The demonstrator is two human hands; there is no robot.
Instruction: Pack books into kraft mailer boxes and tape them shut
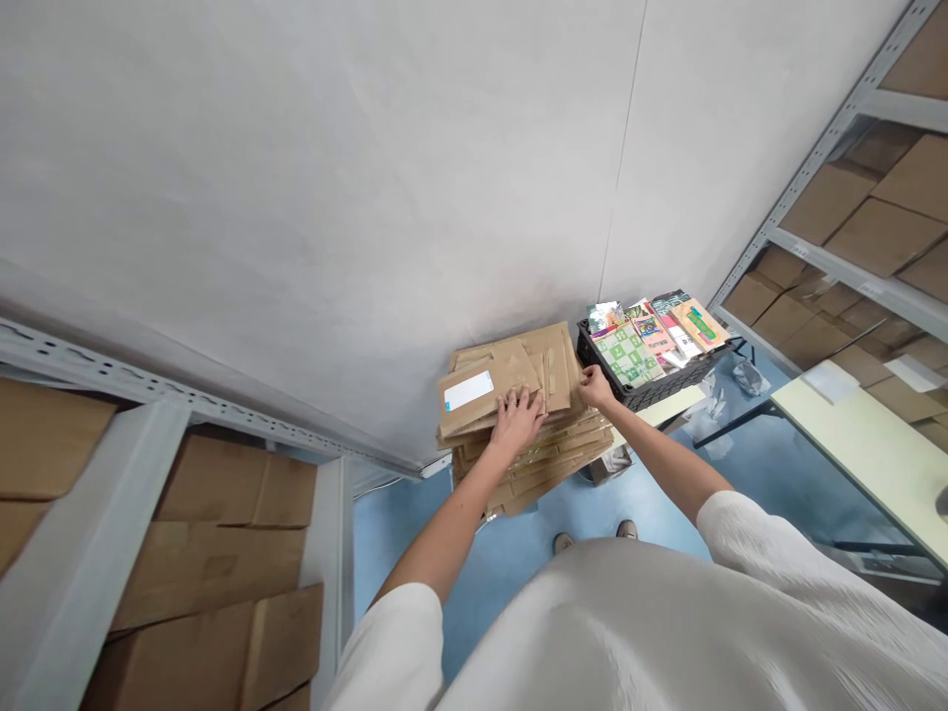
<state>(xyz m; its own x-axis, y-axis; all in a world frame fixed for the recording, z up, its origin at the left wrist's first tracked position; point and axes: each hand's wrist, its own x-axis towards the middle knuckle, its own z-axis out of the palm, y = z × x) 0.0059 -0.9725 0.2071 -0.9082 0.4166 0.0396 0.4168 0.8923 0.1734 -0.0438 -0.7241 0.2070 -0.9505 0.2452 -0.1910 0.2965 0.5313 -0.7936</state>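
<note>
My left hand [518, 423] lies on a brown cardboard mailer [504, 367] with a white label [468, 389], its fingers stretched out over the surface. Under that mailer is a tall stack of flat brown cardboard packages [555, 464], their edges uneven. At the right side of the stack is my right hand [594, 385], its fingers pinched together beside the edge of the upper packages. What it holds, if anything, is too small to make out. Close to its right stands a black plastic crate [671, 387] filled with colourful books [629, 354].
Metal shelving with cardboard boxes [214, 553] rises at the left, and more boxed shelves [874, 227] stand at the right. A pale table [851, 444] is at right. A grey wall [333, 197] lies behind the stack. Crumpled plastic [715, 405] lies near the crate.
</note>
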